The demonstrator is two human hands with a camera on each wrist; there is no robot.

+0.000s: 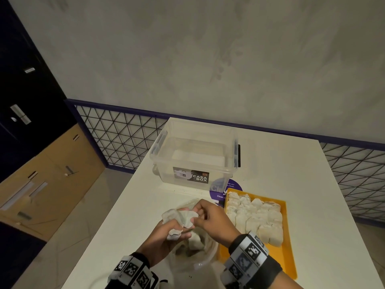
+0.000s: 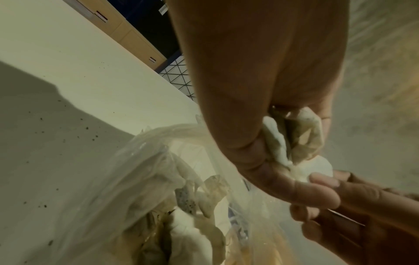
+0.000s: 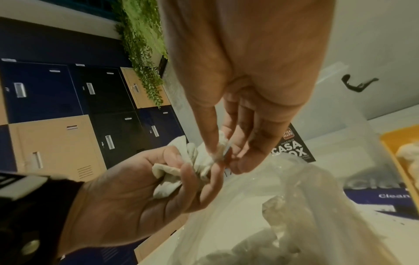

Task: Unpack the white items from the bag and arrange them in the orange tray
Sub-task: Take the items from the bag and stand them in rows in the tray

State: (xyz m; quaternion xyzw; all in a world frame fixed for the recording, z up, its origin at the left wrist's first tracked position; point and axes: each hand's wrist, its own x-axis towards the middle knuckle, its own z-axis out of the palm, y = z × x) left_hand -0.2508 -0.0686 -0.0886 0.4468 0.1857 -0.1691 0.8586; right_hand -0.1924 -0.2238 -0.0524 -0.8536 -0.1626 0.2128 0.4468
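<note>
My left hand (image 1: 166,232) grips a bunch of white pouches (image 1: 179,219) above the clear plastic bag (image 1: 195,247), fingers curled round them (image 2: 292,141). My right hand (image 1: 206,215) pinches one white pouch (image 3: 217,150) at the edge of that bunch between thumb and fingers. More white pouches lie inside the bag (image 2: 188,224). The orange tray (image 1: 289,253) sits just right of my hands, with several white pouches (image 1: 254,217) laid in rows across its far half.
A clear lidless storage box (image 1: 195,157) labelled CASA BOX stands behind the bag on the white table (image 1: 312,174). A purple round sticker (image 1: 218,189) lies between box and tray. Lockers line the left side; a mesh railing runs behind the table.
</note>
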